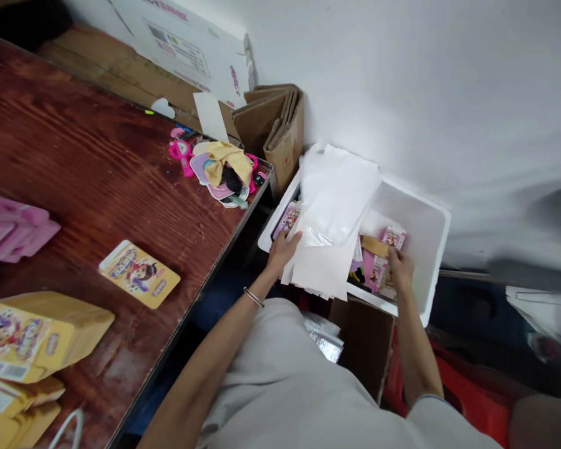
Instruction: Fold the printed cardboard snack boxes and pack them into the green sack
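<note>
This looks like a small packing workshop. Stacked yellow printed cards (68, 333) and pink trinkets (183, 157) lie on the wood-grain table (88, 168); beside its corner stand folded cardboard (290, 134) and a white bin (440, 246) of printed packs (374, 271).

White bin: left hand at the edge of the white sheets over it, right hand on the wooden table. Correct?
Not the right hand: the head view shows it over the white bin, at the brown strip, not on the wooden table. Left hand at the edge of the white sheets is correct.
</note>
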A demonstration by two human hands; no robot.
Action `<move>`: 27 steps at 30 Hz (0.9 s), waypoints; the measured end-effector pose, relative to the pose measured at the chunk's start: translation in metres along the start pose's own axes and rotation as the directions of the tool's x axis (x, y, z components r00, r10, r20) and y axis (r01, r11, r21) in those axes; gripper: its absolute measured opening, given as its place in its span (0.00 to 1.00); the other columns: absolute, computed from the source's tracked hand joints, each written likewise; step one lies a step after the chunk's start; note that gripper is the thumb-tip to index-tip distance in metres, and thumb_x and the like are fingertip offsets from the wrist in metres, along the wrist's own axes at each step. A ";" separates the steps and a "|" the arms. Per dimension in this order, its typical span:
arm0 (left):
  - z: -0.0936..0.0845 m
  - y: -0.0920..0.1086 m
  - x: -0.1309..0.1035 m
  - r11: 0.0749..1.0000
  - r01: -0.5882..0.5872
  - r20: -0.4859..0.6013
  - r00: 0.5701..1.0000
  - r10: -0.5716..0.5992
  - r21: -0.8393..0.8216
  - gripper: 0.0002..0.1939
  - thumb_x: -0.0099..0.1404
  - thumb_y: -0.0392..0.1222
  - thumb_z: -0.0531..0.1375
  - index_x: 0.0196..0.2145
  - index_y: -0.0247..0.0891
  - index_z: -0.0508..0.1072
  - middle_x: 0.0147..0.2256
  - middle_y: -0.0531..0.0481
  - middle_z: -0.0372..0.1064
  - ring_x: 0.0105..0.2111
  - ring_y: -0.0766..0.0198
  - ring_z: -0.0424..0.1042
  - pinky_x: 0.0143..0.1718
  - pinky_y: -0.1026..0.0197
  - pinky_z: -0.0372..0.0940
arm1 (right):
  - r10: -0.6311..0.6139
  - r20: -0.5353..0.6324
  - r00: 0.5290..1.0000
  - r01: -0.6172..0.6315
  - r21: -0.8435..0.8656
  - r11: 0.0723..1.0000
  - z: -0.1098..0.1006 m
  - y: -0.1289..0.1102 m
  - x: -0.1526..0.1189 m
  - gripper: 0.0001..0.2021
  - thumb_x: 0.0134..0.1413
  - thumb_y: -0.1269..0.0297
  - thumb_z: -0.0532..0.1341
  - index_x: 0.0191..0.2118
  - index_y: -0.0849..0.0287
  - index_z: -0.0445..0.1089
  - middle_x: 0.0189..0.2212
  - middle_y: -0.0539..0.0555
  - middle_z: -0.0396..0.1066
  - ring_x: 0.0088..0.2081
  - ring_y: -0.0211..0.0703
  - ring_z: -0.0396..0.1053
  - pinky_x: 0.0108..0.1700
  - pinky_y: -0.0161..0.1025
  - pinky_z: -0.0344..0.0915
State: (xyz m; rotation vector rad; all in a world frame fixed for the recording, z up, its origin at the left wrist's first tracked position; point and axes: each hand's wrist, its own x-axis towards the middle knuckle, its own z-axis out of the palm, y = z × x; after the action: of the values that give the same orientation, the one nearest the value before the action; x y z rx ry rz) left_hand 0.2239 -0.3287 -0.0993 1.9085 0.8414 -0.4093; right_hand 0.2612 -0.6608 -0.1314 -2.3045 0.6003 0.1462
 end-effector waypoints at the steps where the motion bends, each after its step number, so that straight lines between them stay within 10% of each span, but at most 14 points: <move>1: 0.000 0.000 0.000 1.000 -0.006 -0.003 1.000 0.006 -0.003 0.25 0.64 0.56 0.58 0.50 0.36 0.70 0.51 0.38 0.72 0.51 0.49 0.71 0.51 0.53 0.64 | -0.023 0.001 1.000 0.023 -0.081 0.996 -0.009 0.008 0.005 0.29 0.54 0.50 0.55 0.52 0.71 0.68 0.51 0.73 0.69 0.54 0.60 0.66 0.55 0.55 0.61; 5: 0.000 0.002 -0.002 0.999 -0.038 -0.031 0.999 0.038 0.005 0.25 0.64 0.55 0.58 0.49 0.33 0.71 0.50 0.35 0.71 0.52 0.46 0.70 0.54 0.50 0.63 | -0.155 0.180 0.971 0.208 -0.329 0.921 -0.010 0.023 0.022 0.34 0.44 0.70 0.62 0.61 0.67 0.60 0.65 0.71 0.51 0.68 0.61 0.45 0.65 0.59 0.42; 8: 0.004 0.003 -0.006 0.995 -0.093 -0.081 0.992 0.095 0.020 0.23 0.65 0.51 0.57 0.51 0.32 0.70 0.55 0.33 0.66 0.57 0.46 0.65 0.60 0.49 0.57 | -0.184 0.320 0.930 0.313 -0.421 0.851 0.013 0.018 0.034 0.33 0.43 0.77 0.61 0.60 0.64 0.61 0.64 0.68 0.56 0.67 0.56 0.49 0.65 0.54 0.43; 12: 0.002 0.004 -0.018 0.984 -0.175 -0.131 0.975 0.179 0.038 0.24 0.67 0.40 0.52 0.58 0.28 0.63 0.60 0.32 0.59 0.63 0.47 0.56 0.65 0.47 0.48 | -0.102 0.353 0.930 0.288 -0.530 0.798 0.024 0.002 0.055 0.25 0.46 0.70 0.64 0.53 0.68 0.66 0.50 0.70 0.70 0.53 0.59 0.67 0.55 0.50 0.59; 17: -0.008 0.022 -0.038 0.889 -0.457 -0.236 0.868 0.437 -0.034 0.26 0.66 0.40 0.53 0.60 0.29 0.60 0.60 0.32 0.58 0.63 0.50 0.54 0.66 0.48 0.47 | 0.006 0.102 0.995 0.060 -0.631 0.774 -0.019 -0.017 0.056 0.30 0.56 0.51 0.58 0.55 0.73 0.61 0.46 0.77 0.70 0.48 0.67 0.70 0.47 0.54 0.65; 20: 0.004 0.046 -0.058 0.769 -0.536 -0.136 0.841 0.524 -0.348 0.25 0.65 0.47 0.57 0.57 0.35 0.64 0.56 0.36 0.64 0.57 0.52 0.64 0.62 0.49 0.56 | 0.011 -0.090 0.996 -0.063 -0.599 0.798 -0.049 -0.031 0.013 0.35 0.56 0.44 0.55 0.58 0.71 0.58 0.48 0.75 0.70 0.48 0.67 0.71 0.47 0.55 0.67; 22: 0.019 0.062 -0.074 0.760 -0.295 0.100 0.899 0.426 -0.579 0.29 0.61 0.50 0.62 0.57 0.37 0.63 0.53 0.37 0.66 0.54 0.52 0.67 0.57 0.49 0.62 | -0.084 -0.220 0.972 -0.029 -0.466 0.885 -0.054 -0.045 -0.036 0.35 0.52 0.44 0.59 0.59 0.65 0.59 0.47 0.68 0.72 0.47 0.64 0.72 0.48 0.53 0.68; 25: 0.038 0.077 -0.097 0.704 0.074 0.386 0.874 0.296 -0.707 0.44 0.50 0.49 0.71 0.61 0.39 0.59 0.55 0.36 0.65 0.53 0.47 0.68 0.52 0.48 0.66 | -0.337 -0.208 0.918 0.281 -0.258 0.924 -0.029 -0.076 -0.113 0.35 0.52 0.47 0.61 0.61 0.63 0.58 0.47 0.65 0.73 0.46 0.58 0.73 0.47 0.50 0.70; 27: 0.038 0.080 -0.105 0.620 0.106 0.360 0.884 0.300 -0.777 0.47 0.46 0.45 0.73 0.60 0.40 0.59 0.53 0.38 0.67 0.51 0.49 0.70 0.52 0.49 0.66 | -0.610 -0.186 0.771 0.585 -0.171 0.792 0.000 -0.099 -0.152 0.30 0.56 0.56 0.59 0.62 0.61 0.55 0.52 0.64 0.70 0.53 0.56 0.70 0.53 0.52 0.67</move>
State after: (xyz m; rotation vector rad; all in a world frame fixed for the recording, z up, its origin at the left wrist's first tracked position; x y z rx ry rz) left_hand 0.2092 -0.4252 -0.0022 0.9496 0.4531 -0.3237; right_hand 0.1723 -0.5418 -0.0271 -2.5161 -0.0689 -0.4163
